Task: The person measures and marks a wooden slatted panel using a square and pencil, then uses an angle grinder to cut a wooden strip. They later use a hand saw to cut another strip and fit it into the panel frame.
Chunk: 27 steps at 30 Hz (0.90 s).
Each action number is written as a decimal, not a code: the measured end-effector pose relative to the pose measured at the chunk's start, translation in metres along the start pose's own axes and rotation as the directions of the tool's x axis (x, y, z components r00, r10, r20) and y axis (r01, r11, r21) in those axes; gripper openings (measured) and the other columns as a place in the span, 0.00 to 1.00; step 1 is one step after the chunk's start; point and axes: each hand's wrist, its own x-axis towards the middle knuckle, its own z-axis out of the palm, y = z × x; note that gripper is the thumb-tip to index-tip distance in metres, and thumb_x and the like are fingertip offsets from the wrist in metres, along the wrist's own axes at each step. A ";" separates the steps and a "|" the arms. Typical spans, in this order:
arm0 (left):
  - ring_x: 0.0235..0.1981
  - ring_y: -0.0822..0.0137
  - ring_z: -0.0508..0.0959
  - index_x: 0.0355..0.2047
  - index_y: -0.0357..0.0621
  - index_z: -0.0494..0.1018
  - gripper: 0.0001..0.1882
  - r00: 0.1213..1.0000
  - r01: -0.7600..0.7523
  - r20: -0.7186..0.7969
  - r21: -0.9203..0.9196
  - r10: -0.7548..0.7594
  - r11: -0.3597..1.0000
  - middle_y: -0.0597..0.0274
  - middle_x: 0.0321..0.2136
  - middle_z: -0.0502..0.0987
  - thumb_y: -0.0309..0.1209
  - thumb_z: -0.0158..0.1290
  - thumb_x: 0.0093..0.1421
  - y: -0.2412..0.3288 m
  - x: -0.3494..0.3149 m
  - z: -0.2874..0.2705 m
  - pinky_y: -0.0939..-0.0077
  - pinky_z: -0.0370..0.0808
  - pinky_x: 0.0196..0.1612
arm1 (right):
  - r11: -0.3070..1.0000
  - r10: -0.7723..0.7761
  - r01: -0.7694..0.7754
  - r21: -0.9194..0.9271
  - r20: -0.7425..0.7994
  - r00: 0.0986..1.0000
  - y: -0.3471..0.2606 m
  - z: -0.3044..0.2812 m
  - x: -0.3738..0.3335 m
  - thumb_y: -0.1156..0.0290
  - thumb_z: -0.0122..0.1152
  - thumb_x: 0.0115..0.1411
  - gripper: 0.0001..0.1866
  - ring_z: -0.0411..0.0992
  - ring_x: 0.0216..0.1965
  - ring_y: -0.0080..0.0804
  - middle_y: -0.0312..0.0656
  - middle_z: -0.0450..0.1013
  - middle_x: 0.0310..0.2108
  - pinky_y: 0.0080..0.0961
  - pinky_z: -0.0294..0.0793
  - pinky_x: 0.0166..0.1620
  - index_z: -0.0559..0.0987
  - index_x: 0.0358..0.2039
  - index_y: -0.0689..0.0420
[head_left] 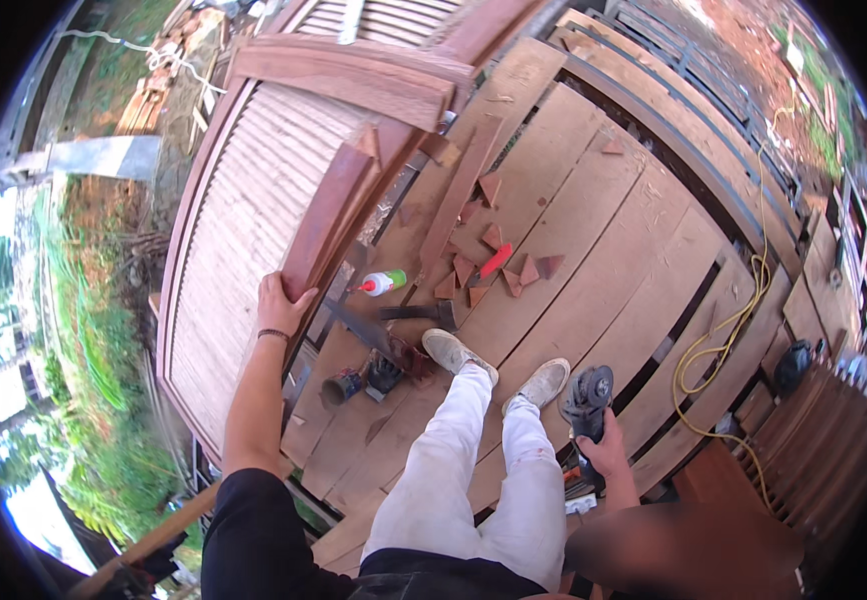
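My left hand (pixel 281 305) is wrapped round the near end of a reddish-brown wooden piece (pixel 329 215), which lies along the edge of a large louvred wooden panel (pixel 253 180). In my right hand (pixel 608 452) is an angle grinder (pixel 587 398), held low beside my right leg with its disc end away from me. On the plank floor near my left hand lies a white and green bottle (pixel 385 282) with a red cap. Next to it are a hand saw (pixel 358 326) and a dark tool (pixel 416 312) whose kind I cannot make out.
Several triangular wood offcuts (pixel 463 268) and a red object (pixel 496 261) lie on the plank floor (pixel 573 240). A can (pixel 339 387) stands left of my feet. A yellow cord (pixel 688 370) loops over the boards at right. Dark gaps run between some planks.
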 end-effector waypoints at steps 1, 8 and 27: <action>0.47 0.46 0.71 0.46 0.35 0.67 0.36 1.000 0.016 -0.001 -0.008 -0.016 1.000 0.46 0.42 0.71 0.50 0.66 0.48 0.001 -0.004 0.001 0.57 0.70 0.52 | 0.999 -0.037 0.036 0.026 0.025 0.999 -0.040 0.004 -0.006 0.72 0.71 0.43 0.35 0.75 0.42 0.36 0.44 0.75 0.41 0.33 0.73 0.49 0.69 0.53 0.61; 0.46 0.50 0.71 0.42 0.39 0.69 0.34 0.994 0.093 0.056 -0.035 -0.091 0.995 0.50 0.40 0.70 0.52 0.67 0.45 0.021 -0.016 -0.004 0.60 0.72 0.50 | 0.991 0.127 -0.135 0.018 0.231 0.965 -0.143 0.014 0.003 0.77 0.73 0.41 0.33 0.73 0.38 0.28 0.38 0.74 0.36 0.29 0.75 0.45 0.70 0.50 0.60; 0.55 0.56 0.74 0.64 0.36 0.52 0.51 0.803 0.521 0.413 -0.837 0.429 -0.169 0.43 0.52 0.71 0.50 0.67 0.51 0.212 -0.130 -0.031 0.65 0.69 0.58 | 0.932 -0.185 0.175 0.319 0.004 0.983 -0.284 0.167 0.049 0.75 0.59 0.56 0.22 0.72 0.39 0.27 0.39 0.71 0.40 0.24 0.75 0.43 0.68 0.52 0.58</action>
